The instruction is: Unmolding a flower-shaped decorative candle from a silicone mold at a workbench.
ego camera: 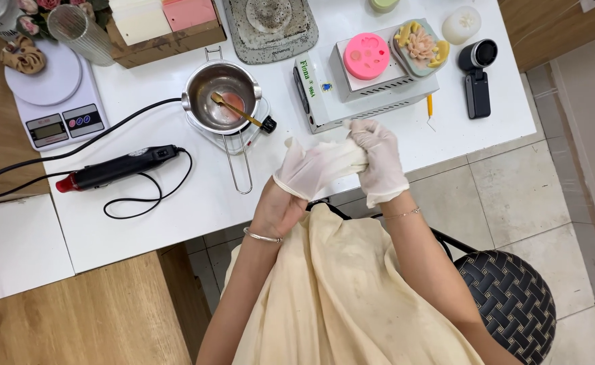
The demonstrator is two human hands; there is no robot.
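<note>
White surface (pixel 176 223) runs across the upper part of the head view, with pale floor tiles to the right and a wooden top at lower left. On it stand a digital scale (pixel 54 101), a black heat gun (pixel 118 167) with its cord looped beside it, a small steel pot (pixel 220 94) holding a gold spoon (pixel 238 111), a white box-shaped appliance (pixel 365 94) carrying a pink mould (pixel 366 56), and a black camera (pixel 478 74) near the far right edge.

Both hands work close together just in front of the surface's near edge, above the lap. The right hand (pixel 382 159) is fully gloved; its grip is clenched on the finger end of the loose white glove (pixel 321 165). The left hand (pixel 280 209) is only partly inside that glove: the cuff sits at about the knuckles, wrist and bangle bare. Its fingers are hidden, so whether they are curled or straight cannot be told.

Assessment: the glove looks bunched and stretched sideways. The step would be done well by pulling from the cuff rather than the fingertips, with the left fingers spread so each finds its own sleeve. A hard tug on thin material risks a tear. The pot stands well apart from the hands, with the elbows farther off.
</note>
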